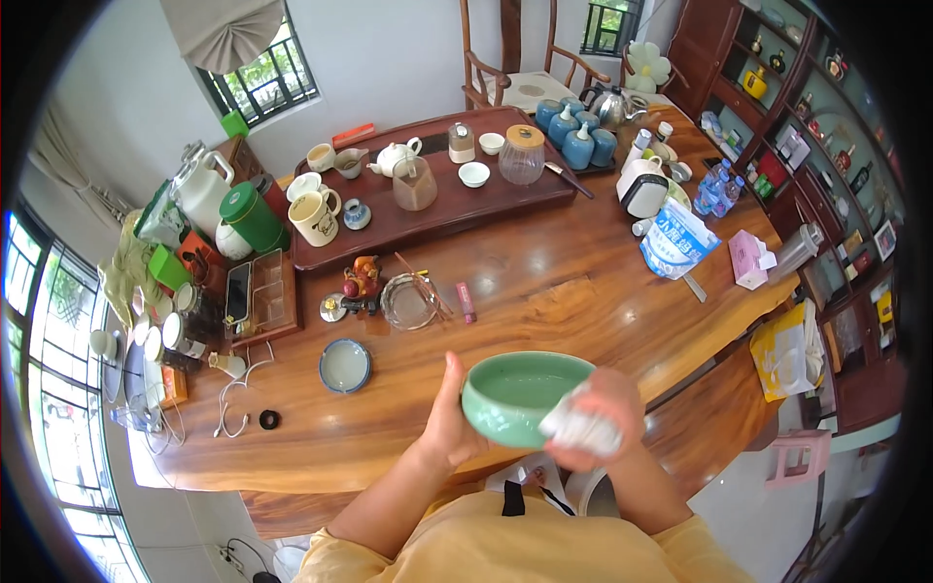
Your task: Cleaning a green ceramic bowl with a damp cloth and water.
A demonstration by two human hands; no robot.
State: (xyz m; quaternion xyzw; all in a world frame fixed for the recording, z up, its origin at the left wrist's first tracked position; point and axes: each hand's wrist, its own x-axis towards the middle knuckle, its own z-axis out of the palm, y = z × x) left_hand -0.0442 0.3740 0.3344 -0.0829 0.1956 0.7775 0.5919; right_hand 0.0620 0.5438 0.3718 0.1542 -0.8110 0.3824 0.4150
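Note:
A round celadon-green ceramic bowl point(503, 408) is held up over the near edge of the wooden table point(554, 306), tilted a little towards me. My left hand point(453, 419) grips it from the left, thumb raised beside the rim and fingers under the base. A crumpled white cloth or tissue point(583, 430) is bunched in my right hand point(616, 415), pressed to the bowl's right outer side. That hand is blurred. A blue-rimmed bowl point(345, 366) stands on the table left of my hands. Beyond it is a glass ashtray point(408, 301) with thin sticks across it.
A dark tea tray point(444, 211) carries a white teapot point(395, 158), cups and a glass pitcher point(414, 186). At right are a blue-white pouch point(679, 240), a pink tissue box point(748, 259) and water bottles point(718, 189). Jars, a cable point(232, 415) and a black ring point(269, 420) lie left.

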